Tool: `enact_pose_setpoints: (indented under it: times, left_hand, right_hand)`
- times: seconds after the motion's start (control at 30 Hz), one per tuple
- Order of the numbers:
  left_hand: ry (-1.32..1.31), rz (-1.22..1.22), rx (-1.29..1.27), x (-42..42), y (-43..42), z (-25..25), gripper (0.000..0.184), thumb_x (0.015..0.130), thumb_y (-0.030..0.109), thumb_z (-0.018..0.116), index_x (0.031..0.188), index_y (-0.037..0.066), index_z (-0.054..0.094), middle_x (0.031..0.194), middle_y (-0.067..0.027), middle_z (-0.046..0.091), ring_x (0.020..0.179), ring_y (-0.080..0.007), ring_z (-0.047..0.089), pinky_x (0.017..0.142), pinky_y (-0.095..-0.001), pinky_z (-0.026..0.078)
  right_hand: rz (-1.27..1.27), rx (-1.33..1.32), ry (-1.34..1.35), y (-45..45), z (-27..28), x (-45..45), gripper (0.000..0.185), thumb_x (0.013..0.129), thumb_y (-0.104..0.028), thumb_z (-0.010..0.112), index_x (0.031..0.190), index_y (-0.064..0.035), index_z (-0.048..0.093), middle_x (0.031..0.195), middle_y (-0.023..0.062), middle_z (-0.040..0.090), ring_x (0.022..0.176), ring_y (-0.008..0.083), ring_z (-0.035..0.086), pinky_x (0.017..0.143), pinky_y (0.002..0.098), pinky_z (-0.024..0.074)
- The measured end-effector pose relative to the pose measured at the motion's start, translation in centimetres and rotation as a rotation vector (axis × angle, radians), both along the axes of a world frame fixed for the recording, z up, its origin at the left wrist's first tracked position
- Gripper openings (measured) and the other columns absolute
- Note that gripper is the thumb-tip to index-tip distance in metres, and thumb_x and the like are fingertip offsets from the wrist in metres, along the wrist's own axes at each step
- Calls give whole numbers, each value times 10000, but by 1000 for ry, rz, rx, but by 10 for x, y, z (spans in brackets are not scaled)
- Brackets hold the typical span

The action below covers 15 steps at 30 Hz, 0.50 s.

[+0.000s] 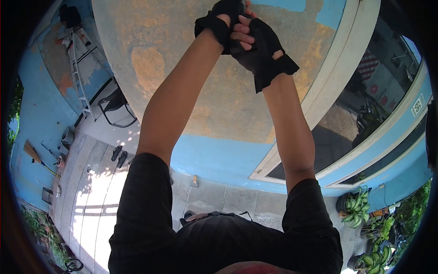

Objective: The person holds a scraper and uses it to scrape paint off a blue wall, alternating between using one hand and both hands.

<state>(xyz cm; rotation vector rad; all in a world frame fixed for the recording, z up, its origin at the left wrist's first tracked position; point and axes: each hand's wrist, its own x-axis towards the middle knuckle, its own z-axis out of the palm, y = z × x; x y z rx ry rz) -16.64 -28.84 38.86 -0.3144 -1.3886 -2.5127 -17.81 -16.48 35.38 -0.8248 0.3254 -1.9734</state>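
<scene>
Both hands wear black gloves with bare fingertips and are raised together at the top, in front of a wall [200, 105] with patchy tan, grey and blue paint. My left hand [222, 20] is mostly turned away, its fingers largely hidden near the frame's upper edge. Right against it, my right hand [256, 43] has its fingers curled closed. Whatever lies between or inside the hands cannot be made out.
A person [70, 16] is near a ladder [77, 73] at upper left, with a black chair [116, 107] nearby. Slippers [119, 156] and a scraper-like tool [195, 181] lie on the floor. Window glass [388, 86] and potted plants [357, 208] are at right.
</scene>
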Motion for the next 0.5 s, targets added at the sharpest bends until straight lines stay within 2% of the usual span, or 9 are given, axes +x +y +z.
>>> enact_pose_setpoints:
  times: [0.07, 0.13, 0.17, 0.27, 0.3, 0.33, 0.4, 0.43, 0.5]
  left_hand:
    - [63, 428, -98, -5, 13, 1, 407, 931, 447, 471, 680, 128, 503, 549, 4, 470, 353, -102, 316, 265, -284, 250]
    - [-7, 340, -140, 18, 17, 12, 404, 930, 446, 473, 680, 131, 504, 549, 4, 468, 359, -102, 329, 277, -282, 268]
    - [-84, 250, -173, 32, 22, 17, 401, 929, 446, 474, 680, 133, 504, 548, 4, 467, 365, -102, 341, 288, -280, 285]
    - [-69, 99, -215, 45, 22, 23, 391, 935, 435, 468, 688, 136, 511, 555, 1, 476, 387, -104, 375, 321, -295, 330]
    - [87, 172, -180, -14, -12, 5, 380, 932, 430, 476, 694, 137, 510, 554, 4, 474, 398, -101, 386, 344, -290, 350]
    - [98, 176, -188, -17, -10, 9, 380, 932, 430, 476, 694, 137, 510, 554, 4, 474, 398, -101, 386, 344, -290, 350]
    - [131, 410, -123, -23, -5, 9, 370, 933, 418, 481, 698, 133, 509, 555, 4, 473, 394, -101, 377, 338, -277, 334]
    - [162, 308, 14, -24, -5, 11, 367, 937, 404, 482, 693, 131, 506, 552, 5, 471, 393, -111, 374, 333, -282, 318]
    - [77, 291, -55, 5, 10, 11, 370, 937, 406, 480, 690, 131, 506, 550, 6, 472, 390, -114, 371, 327, -286, 309]
  right_hand:
    - [-25, 23, 30, 7, -8, 0, 155, 951, -45, 485, 1020, -183, 498, 656, -12, 465, 451, 64, 392, 374, 192, 291]
    - [-49, 35, 64, 6, -4, -4, 161, 950, -39, 483, 1024, -181, 497, 660, -12, 463, 452, 64, 390, 378, 190, 295]
    - [6, 18, 65, 0, 3, -10, 169, 938, -37, 499, 956, -205, 509, 656, -15, 466, 460, 70, 390, 384, 198, 293]
    - [38, 5, 78, 0, 5, -11, 187, 926, -40, 513, 888, -223, 519, 650, -14, 470, 471, 77, 392, 394, 212, 295]
    - [4, 40, 77, 6, 1, -7, 182, 927, -43, 512, 888, -221, 521, 648, -12, 470, 472, 78, 393, 395, 213, 294]
    - [-29, 71, 79, 7, 1, -5, 178, 928, -45, 511, 888, -218, 523, 646, -10, 471, 473, 80, 394, 397, 213, 293]
    - [3, 36, 58, 3, 4, -7, 170, 933, -29, 504, 959, -197, 512, 649, -8, 466, 466, 75, 393, 384, 204, 288]
    - [36, -2, 38, 1, 7, -8, 187, 938, -13, 496, 1029, -176, 501, 653, -6, 462, 459, 69, 392, 372, 194, 283]
    - [50, 4, 22, 3, 6, -9, 190, 939, -14, 496, 1027, -182, 502, 647, -5, 460, 458, 71, 394, 369, 194, 280]
